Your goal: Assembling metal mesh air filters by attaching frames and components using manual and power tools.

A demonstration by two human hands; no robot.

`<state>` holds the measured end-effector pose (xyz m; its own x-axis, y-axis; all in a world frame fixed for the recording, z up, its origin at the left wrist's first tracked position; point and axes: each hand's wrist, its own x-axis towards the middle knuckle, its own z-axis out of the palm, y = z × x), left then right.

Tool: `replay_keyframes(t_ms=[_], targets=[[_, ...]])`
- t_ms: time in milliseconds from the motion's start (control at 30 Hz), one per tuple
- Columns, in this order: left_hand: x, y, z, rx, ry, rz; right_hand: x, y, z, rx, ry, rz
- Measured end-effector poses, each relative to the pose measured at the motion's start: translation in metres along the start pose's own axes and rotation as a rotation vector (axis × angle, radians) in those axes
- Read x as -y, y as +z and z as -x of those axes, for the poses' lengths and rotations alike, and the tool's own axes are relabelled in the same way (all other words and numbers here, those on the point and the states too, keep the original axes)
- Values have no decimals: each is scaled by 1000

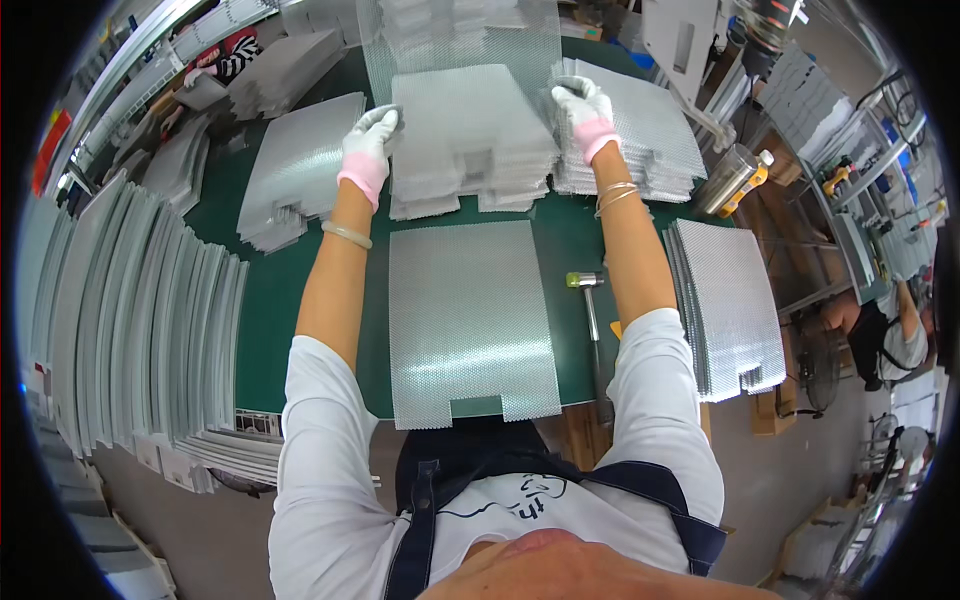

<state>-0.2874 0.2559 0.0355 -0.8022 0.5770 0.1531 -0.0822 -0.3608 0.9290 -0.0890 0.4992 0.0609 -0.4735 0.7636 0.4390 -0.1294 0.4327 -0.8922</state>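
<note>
My left hand [370, 142] and my right hand [585, 108], both in white gloves with pink cuffs, are stretched out to the far side of the table. Between them they grip a thin perforated metal sheet [460, 40] by its two side edges, fingers closed. See-through and raised, it stands behind and above a central stack of notched mesh sheets [460, 125]. Nearer me, one notched mesh sheet [470, 310] lies flat, its notched edge over the table's front. A hammer [592, 315] with a green-tipped head lies to its right, partly beside my right forearm.
More mesh stacks lie on the green table [275, 300]: far left [305, 150], far right [640, 125] and near right [730, 300]. Many grey panels [140, 320] stand at the left. A metal cylinder [725, 178] and a yellow-handled tool [745, 190] are at the right. Other people work nearby.
</note>
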Motion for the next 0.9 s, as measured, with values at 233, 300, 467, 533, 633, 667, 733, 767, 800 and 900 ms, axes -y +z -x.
replay_keyframes(t_ms=[233,300,467,533,633,667,733,767,800,900], targets=[[-46,22,0,26,114,13,18,-3,-5,48,-21,-209],[-53,37,14,-4,114,-83,21,-12,1,115,11,-194],[-63,24,47,-63,138,-87,59,-11,47,148,40,-107],[-70,16,64,-19,215,-75,56,-14,57,153,-38,-221],[-85,14,119,-10,62,-87,38,-50,93,325,-52,-591],[-87,4,142,-27,11,-160,46,-45,118,326,-18,-449],[-84,-14,191,-47,38,-244,71,-42,179,303,206,-269],[-88,-14,219,-104,-10,-266,79,-46,209,332,210,-266],[-84,-27,241,-132,-62,-376,85,-47,236,362,209,-267],[-53,-46,293,-116,-22,-313,76,-49,303,240,310,-234]])
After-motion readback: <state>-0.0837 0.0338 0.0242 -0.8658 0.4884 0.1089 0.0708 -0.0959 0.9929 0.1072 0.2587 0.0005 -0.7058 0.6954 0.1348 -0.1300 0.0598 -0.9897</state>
